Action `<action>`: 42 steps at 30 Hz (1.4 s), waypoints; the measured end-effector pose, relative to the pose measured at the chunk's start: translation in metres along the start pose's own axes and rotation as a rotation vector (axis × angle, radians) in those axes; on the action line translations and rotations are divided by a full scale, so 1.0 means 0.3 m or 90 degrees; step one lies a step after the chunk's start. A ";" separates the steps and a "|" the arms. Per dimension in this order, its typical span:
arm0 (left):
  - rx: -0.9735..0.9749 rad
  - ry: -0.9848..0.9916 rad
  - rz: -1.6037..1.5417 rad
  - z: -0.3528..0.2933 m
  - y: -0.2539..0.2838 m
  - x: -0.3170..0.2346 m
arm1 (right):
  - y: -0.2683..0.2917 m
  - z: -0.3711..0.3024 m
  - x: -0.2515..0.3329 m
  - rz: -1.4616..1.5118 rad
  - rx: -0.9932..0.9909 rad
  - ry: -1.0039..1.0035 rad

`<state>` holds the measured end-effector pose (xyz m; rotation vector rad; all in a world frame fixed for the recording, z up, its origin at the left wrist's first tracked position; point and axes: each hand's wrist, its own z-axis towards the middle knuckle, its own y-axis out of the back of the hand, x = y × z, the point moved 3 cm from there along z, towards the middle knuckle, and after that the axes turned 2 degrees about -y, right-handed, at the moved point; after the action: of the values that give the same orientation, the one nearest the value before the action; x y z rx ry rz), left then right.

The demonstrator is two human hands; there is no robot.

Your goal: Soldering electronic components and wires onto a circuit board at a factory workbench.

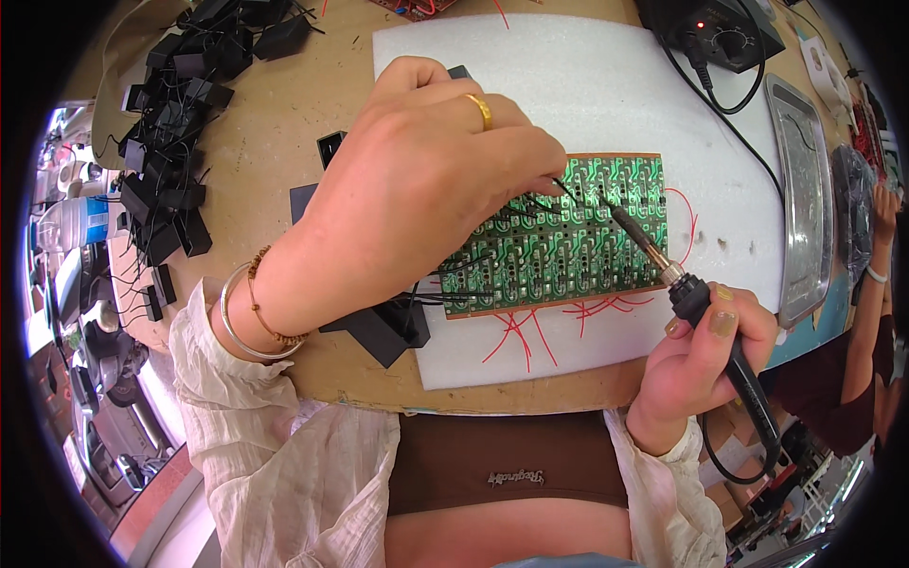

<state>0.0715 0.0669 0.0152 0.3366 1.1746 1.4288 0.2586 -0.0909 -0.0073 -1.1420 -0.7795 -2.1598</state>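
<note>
A green circuit board panel (568, 256) lies on a white foam sheet (454, 355), with thin red wires (516, 336) sticking out along its near edge. Over the board's far left part, my left hand (445, 151) pinches a thin black wire (565, 189) between thumb and fingers. My right hand (705, 350) grips a soldering iron (696, 301) by its black handle. The iron's dark tip is at the board, close to the wire's end; whether they touch I cannot tell. Black box-shaped parts (383, 331) with black leads lie by the board's left side, partly under my left forearm.
A heap of black boxes with leads (175, 133) covers the table's left side. At the far right stands a soldering station (724, 33) with its cord on the foam. A metal tray (800, 208) lies at the right. Another person's arm (866, 293) shows beyond it.
</note>
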 end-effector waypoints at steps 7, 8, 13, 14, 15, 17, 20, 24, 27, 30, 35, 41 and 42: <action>-0.005 -0.005 0.118 0.002 -0.017 -0.001 | 0.005 0.034 0.059 -0.023 0.019 0.008; -0.015 0.000 0.121 0.003 -0.020 -0.002 | -0.001 0.036 0.059 -0.029 0.040 -0.001; 0.022 -0.002 0.141 0.003 -0.025 -0.004 | -0.031 0.032 0.034 -0.040 0.084 0.000; 0.026 -0.007 0.141 0.003 -0.026 -0.003 | -0.035 0.031 0.027 -0.038 0.096 -0.009; 0.031 -0.012 0.141 0.003 -0.027 -0.003 | -0.036 0.030 0.023 -0.033 0.104 -0.013; 0.026 -0.020 0.133 0.005 -0.030 -0.002 | -0.035 0.030 0.019 -0.029 0.115 -0.022; 0.042 -0.015 0.139 0.006 -0.033 -0.004 | -0.033 0.030 0.017 -0.033 0.120 -0.033; 0.075 -0.012 0.158 0.013 -0.032 -0.010 | -0.036 0.026 0.014 -0.030 0.114 -0.038; 0.084 -0.011 0.163 0.022 -0.032 -0.018 | -0.038 0.027 0.011 -0.034 0.121 -0.031; 0.118 -0.002 0.172 0.026 -0.032 -0.021 | -0.038 0.029 0.011 -0.033 0.126 -0.028; 0.131 -0.018 0.191 0.036 -0.030 -0.027 | -0.037 0.028 0.014 -0.025 0.123 -0.036; 0.041 -0.032 0.117 0.049 -0.015 -0.049 | -0.042 0.029 0.009 -0.032 0.130 -0.023; 0.071 -0.023 0.133 0.048 -0.018 -0.045 | -0.044 0.029 0.010 -0.033 0.132 -0.022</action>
<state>0.0893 0.0605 0.0232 0.5750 1.2198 1.5327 0.2523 -0.0765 -0.0039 -1.0642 -1.0324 -2.0486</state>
